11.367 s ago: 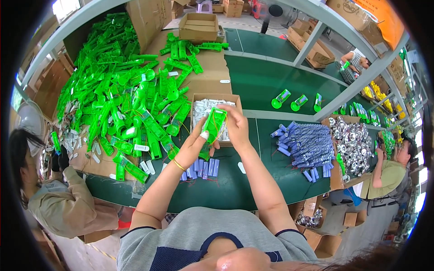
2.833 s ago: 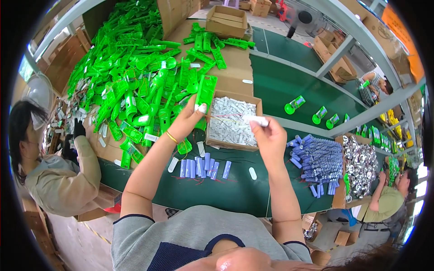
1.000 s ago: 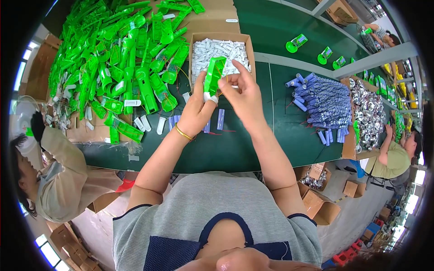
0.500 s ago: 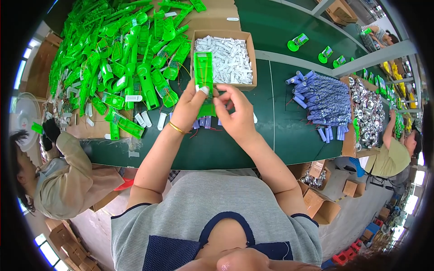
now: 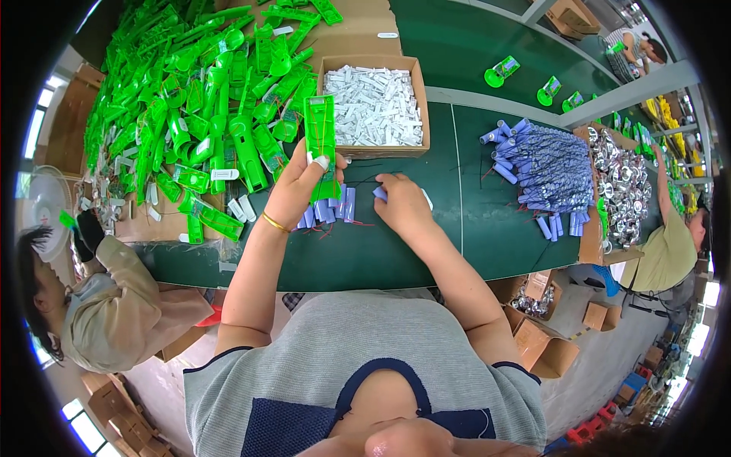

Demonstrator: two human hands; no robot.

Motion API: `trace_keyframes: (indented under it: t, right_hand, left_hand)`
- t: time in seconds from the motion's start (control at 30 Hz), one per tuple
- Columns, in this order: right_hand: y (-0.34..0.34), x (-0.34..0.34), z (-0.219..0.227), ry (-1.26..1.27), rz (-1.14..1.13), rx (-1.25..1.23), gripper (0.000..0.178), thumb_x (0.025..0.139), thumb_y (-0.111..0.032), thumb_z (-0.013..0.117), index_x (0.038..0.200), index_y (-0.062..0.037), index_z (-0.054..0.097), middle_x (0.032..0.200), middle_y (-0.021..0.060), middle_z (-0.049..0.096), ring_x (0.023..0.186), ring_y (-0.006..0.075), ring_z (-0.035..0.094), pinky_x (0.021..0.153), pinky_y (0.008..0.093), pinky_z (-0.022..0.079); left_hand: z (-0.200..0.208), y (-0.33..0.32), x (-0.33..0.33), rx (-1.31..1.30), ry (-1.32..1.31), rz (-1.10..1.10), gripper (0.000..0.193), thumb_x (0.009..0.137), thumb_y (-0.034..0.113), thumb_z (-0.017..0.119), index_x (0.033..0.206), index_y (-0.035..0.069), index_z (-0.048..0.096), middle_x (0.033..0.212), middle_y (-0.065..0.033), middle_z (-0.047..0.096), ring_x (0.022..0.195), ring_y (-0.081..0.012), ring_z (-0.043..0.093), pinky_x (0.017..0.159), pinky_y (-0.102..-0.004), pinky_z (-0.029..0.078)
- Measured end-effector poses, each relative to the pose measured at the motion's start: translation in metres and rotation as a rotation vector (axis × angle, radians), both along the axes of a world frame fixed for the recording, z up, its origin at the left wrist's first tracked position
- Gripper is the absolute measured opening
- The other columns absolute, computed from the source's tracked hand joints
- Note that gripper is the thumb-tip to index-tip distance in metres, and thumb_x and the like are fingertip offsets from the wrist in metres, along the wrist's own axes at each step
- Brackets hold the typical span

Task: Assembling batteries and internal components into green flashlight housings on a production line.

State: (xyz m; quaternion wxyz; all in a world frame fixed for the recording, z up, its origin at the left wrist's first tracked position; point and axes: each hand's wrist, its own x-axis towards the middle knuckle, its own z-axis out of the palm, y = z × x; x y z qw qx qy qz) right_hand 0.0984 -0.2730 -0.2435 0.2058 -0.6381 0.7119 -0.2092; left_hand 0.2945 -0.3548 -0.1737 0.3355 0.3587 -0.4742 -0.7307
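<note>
My left hand (image 5: pixel 295 185) grips a long, bright green plastic housing (image 5: pixel 320 126), held upright with thin wires running inside it. Its thumb presses on the housing's lower part. To the right, just above the green table, my right hand (image 5: pixel 407 207) is closed with its fingertips on a purple cylindrical battery cell (image 5: pixel 379 193), mostly hidden by the fingers. Black wire lies beyond those fingertips. Several more purple cells (image 5: pixel 349 206) with red wires lie on the table between my hands, partly behind the left one.
A cardboard box (image 5: pixel 373 151) of small white plastic pieces stands beyond my hands. Green housings (image 5: pixel 221 99) are heaped at left. A pile of wired purple cells (image 5: pixel 544 167) lies right, beside a box of shiny round parts (image 5: pixel 620 190). Co-workers sit at both sides.
My right hand has left the green housing and moved down to a battery cell. My left hand has shifted left and slightly down with the housing, uncovering cells on the table.
</note>
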Motion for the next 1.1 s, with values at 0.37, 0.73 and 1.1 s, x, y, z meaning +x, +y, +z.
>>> trace_keyframes:
  t: [0.37, 0.73, 1.1]
  right_hand:
    - [-0.026, -0.018, 0.079, -1.135, -0.018, -0.148, 0.029, 0.087, -0.003, 0.073, 0.112, -0.0012, 0.057, 0.093, 0.0031, 0.062, 0.081, 0.0074, 0.060, 0.064, 0.0216, 0.052]
    - [-0.044, 0.001, 0.065, -0.452, -0.067, -0.641, 0.024, 0.081, -0.010, 0.078, 0.097, -0.0011, 0.064, 0.085, 0.0078, 0.061, 0.064, 0.0182, 0.064, 0.058, 0.0301, 0.054]
    - [-0.034, -0.002, 0.073, -0.303, 0.166, -0.668, 0.021, 0.077, -0.005, 0.076, 0.097, -0.0055, 0.069, 0.090, 0.0071, 0.063, 0.083, 0.0262, 0.061, 0.074, 0.0351, 0.049]
  left_hand:
    - [-0.004, 0.012, -0.014, -0.231, -0.236, -0.207, 0.057, 0.095, 0.006, 0.050, 0.148, 0.004, 0.030, 0.105, -0.0072, 0.061, 0.091, -0.0140, 0.060, 0.080, -0.0288, 0.050]
    - [-0.007, 0.011, -0.039, -0.033, 0.021, -0.181, 0.043, 0.104, 0.029, 0.049, 0.139, 0.004, 0.043, 0.097, -0.0057, 0.062, 0.081, -0.0119, 0.060, 0.071, -0.0269, 0.050]
    - [-0.004, -0.010, -0.049, 0.346, 0.241, 0.224, 0.034, 0.103, 0.031, 0.044, 0.114, 0.001, 0.057, 0.094, -0.0130, 0.068, 0.076, -0.0198, 0.067, 0.069, -0.0310, 0.055]
